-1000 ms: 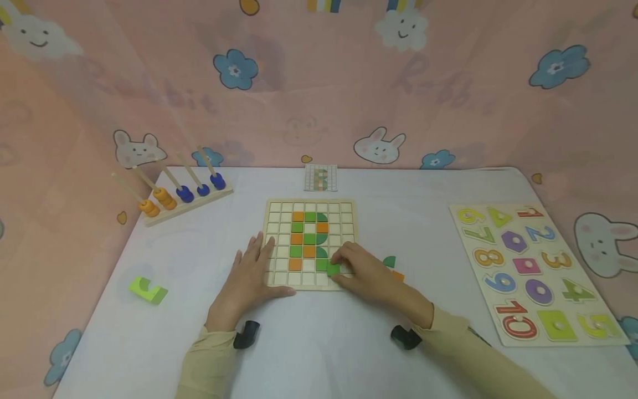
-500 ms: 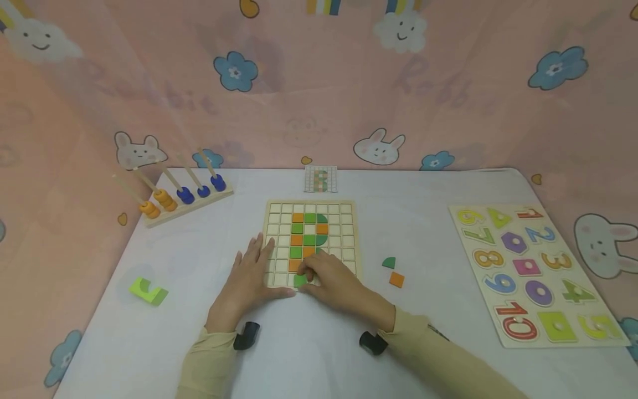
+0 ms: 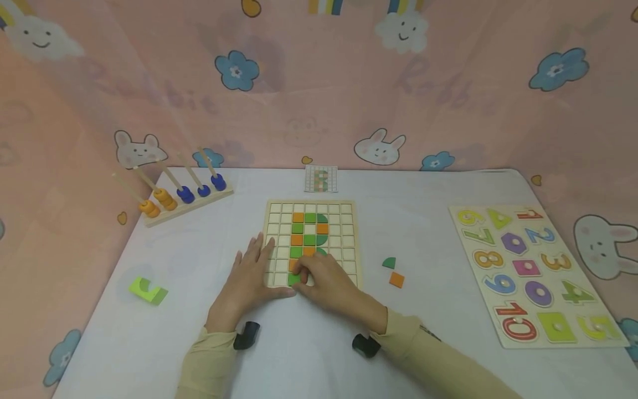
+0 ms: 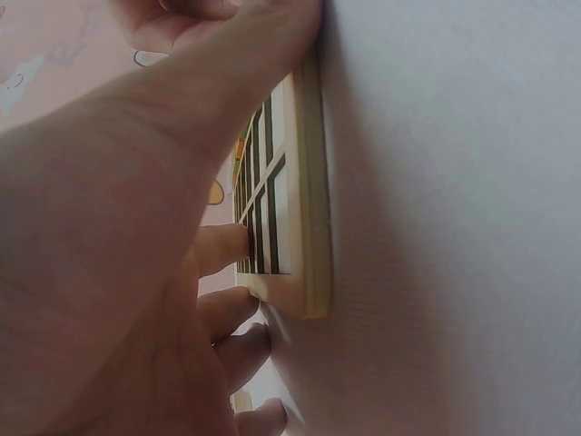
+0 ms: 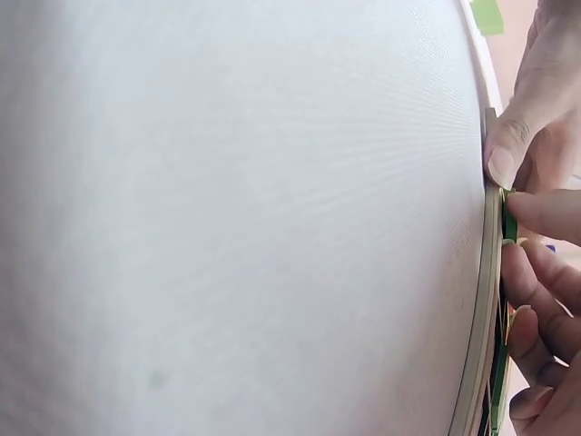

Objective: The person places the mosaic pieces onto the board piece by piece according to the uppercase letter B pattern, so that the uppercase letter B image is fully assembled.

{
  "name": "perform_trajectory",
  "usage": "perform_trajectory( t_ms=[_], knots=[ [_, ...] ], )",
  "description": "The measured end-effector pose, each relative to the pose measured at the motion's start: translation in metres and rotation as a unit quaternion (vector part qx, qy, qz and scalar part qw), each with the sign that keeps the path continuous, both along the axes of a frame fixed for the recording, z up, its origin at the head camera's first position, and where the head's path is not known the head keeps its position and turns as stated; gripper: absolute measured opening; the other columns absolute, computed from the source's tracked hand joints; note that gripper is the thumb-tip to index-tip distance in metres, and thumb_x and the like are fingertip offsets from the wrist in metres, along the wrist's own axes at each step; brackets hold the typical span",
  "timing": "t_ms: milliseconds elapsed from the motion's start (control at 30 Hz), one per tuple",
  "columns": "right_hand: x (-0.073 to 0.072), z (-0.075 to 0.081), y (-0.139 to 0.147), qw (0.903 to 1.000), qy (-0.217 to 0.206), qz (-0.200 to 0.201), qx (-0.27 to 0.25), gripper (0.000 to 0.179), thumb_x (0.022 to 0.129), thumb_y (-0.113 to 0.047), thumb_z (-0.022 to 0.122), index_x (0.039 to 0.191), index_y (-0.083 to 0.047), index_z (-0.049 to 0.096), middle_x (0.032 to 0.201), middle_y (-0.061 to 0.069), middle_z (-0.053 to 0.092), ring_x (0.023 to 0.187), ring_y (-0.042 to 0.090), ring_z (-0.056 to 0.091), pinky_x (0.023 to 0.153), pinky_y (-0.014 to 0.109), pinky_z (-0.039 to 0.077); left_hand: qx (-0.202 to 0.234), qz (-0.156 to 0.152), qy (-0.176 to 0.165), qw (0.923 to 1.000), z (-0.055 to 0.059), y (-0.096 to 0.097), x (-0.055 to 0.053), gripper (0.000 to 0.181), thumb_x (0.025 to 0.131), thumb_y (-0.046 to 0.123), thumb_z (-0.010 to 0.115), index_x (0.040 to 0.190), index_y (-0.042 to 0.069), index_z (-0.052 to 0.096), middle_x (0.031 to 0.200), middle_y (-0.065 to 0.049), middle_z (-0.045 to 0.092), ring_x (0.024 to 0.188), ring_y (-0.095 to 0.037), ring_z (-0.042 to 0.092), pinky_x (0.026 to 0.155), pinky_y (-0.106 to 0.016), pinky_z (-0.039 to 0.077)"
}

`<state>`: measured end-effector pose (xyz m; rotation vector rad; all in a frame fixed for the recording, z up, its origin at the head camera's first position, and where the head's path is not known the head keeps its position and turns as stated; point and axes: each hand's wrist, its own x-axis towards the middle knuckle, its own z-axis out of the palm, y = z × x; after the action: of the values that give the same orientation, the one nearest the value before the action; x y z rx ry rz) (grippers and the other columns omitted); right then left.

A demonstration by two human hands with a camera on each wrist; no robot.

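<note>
A wooden grid board [image 3: 356,227] lies on the table, with green and orange square tiles and dark green quarter-round tiles set in its middle columns. My left hand [image 3: 249,270] rests at the board's left side, fingers spread and thumb along the near edge; the left wrist view shows fingertips at the board's rim [image 4: 313,191]. With thumb and fingertips, my right hand [image 3: 326,281] pinches a green square tile [image 3: 293,279] at the bottom row, close to the left thumb. That tile [image 5: 509,216] appears edge-on in the right wrist view. The right hand hides some lower cells.
A loose quarter-round tile [image 3: 389,262] and an orange square tile [image 3: 396,279] lie right of the board. Behind it is a pattern card [image 3: 321,179]. A bead abacus [image 3: 189,206], a green arched block [image 3: 148,291] and a number puzzle board [image 3: 538,277] stand farther out.
My right hand has carried the green tile leftward from the board's lower right to its bottom row near the left thumb. The loose orange tile has come into full view. The left hand stays put.
</note>
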<state>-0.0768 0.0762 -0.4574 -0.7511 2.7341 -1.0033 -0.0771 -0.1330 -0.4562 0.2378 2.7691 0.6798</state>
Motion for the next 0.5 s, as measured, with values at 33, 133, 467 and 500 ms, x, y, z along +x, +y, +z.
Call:
perform_trajectory(
  t_ms=[33,133,467,500],
  knots=[
    [0.000,-0.001,0.000,1.0000,0.003,-0.002,0.002,0.018,0.088,-0.018,0.087,0.101,-0.014,0.076,0.079,-0.008,0.064,0.080,0.008,0.050,0.079,0.028,0.042,0.001,0.000,0.000,1.0000,0.000,0.000,0.000,0.126,0.075,0.056,0.092,0.169,0.006,0.025,0.178,-0.022,0.009,0.166,-0.041,0.008,0.133,-0.064,0.011],
    [0.001,-0.003,-0.002,0.9999,0.009,-0.011,0.001,0.018,0.087,-0.018,0.088,0.099,-0.015,0.075,0.078,-0.008,0.063,0.079,0.008,0.050,0.079,0.028,0.042,0.002,0.000,0.002,1.0000,0.000,0.000,0.000,0.126,0.075,0.056,0.093,0.169,0.006,0.025,0.178,-0.022,0.009,0.166,-0.041,0.008,0.133,-0.064,0.012],
    [0.001,-0.002,0.004,0.9996,-0.015,-0.022,0.004,0.016,0.087,-0.020,0.089,0.093,-0.017,0.074,0.080,-0.009,0.062,0.079,0.008,0.051,0.076,0.025,0.042,0.000,0.000,0.001,1.0000,0.002,0.001,0.001,0.126,0.076,0.055,0.092,0.169,0.005,0.025,0.178,-0.022,0.009,0.166,-0.041,0.009,0.133,-0.065,0.012],
    [0.001,-0.001,0.007,0.9995,-0.019,-0.023,0.005,0.016,0.087,-0.019,0.088,0.093,-0.017,0.074,0.080,-0.009,0.061,0.079,0.008,0.052,0.076,0.026,0.043,-0.001,0.001,0.001,1.0000,0.002,0.001,0.001,0.126,0.076,0.056,0.092,0.169,0.005,0.025,0.178,-0.022,0.009,0.166,-0.041,0.009,0.133,-0.064,0.012]
  ],
)
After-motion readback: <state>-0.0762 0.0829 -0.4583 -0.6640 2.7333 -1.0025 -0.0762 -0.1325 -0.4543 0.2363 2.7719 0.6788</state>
